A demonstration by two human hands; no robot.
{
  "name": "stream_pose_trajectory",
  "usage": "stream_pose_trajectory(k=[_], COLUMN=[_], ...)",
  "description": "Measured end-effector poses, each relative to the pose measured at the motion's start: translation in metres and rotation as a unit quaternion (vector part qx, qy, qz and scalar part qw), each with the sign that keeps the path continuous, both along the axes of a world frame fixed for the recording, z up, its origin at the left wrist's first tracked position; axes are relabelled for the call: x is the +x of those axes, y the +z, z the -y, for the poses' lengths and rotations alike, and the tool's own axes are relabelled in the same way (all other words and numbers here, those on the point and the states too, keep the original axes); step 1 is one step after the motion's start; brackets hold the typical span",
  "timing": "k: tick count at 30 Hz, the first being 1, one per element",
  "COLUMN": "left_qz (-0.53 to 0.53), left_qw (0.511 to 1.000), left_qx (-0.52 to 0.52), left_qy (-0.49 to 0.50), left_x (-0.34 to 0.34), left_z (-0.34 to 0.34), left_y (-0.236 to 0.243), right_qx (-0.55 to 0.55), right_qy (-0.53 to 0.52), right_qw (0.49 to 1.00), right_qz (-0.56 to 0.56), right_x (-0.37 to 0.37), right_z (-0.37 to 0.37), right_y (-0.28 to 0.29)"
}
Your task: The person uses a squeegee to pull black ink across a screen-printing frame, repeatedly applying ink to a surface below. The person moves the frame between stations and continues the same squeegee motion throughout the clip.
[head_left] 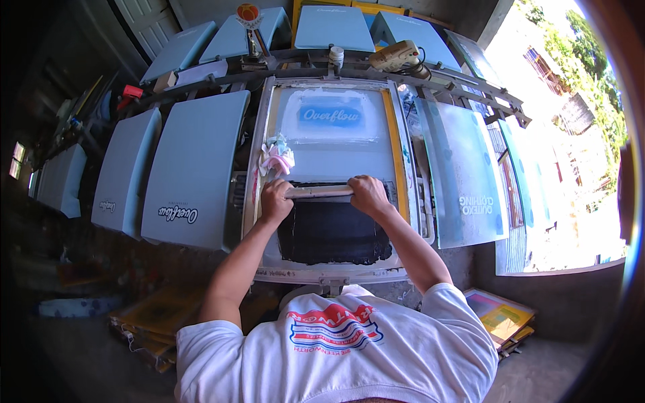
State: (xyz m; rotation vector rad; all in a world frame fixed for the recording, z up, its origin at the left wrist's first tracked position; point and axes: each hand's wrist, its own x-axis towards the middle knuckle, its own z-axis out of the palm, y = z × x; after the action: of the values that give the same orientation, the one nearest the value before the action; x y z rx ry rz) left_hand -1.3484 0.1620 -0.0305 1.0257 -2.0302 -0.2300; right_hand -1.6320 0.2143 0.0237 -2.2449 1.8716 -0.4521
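A white T-shirt (403, 363) with a red and blue print covers the person's back, nearest the camera. Just beyond it lies a flat screen frame (252, 176), with a broad patch of black ink (336, 232) over its near half. At the far edge of the ink is a pale squeegee (321, 192), set crosswise. The left hand (276, 199) is closed around its left end, the right hand (369, 194) around its right end. A crumpled rag (277, 156) lies just beyond the left hand, at the frame's left side. Farther up the screen is a blue patch (330, 113) with pale lettering. Light blue boards (201, 154) stand on both sides. Beyond, a trophy (249, 17) and a beige heat gun (395, 56) sit along a metal rail (463, 87).
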Motion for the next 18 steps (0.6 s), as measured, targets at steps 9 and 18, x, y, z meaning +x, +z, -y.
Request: stream_pose_trajectory(k=[9, 18], left_qz=[-0.009, -0.018], left_qw=[0.997, 0.999], left_qx=[0.051, -0.026], left_qy=[-0.048, -0.042], left_x=[0.029, -0.071], left_z=[-0.174, -0.026], left_y=[0.013, 0.007], right_qx=[0.105, 0.020], right_qy=[0.168, 0.002], right_qw=[0.980, 1.000], right_qz=[0.006, 0.016], right_x=[-0.005, -0.075], right_z=[-0.107, -0.019], right_y=[0.019, 0.005])
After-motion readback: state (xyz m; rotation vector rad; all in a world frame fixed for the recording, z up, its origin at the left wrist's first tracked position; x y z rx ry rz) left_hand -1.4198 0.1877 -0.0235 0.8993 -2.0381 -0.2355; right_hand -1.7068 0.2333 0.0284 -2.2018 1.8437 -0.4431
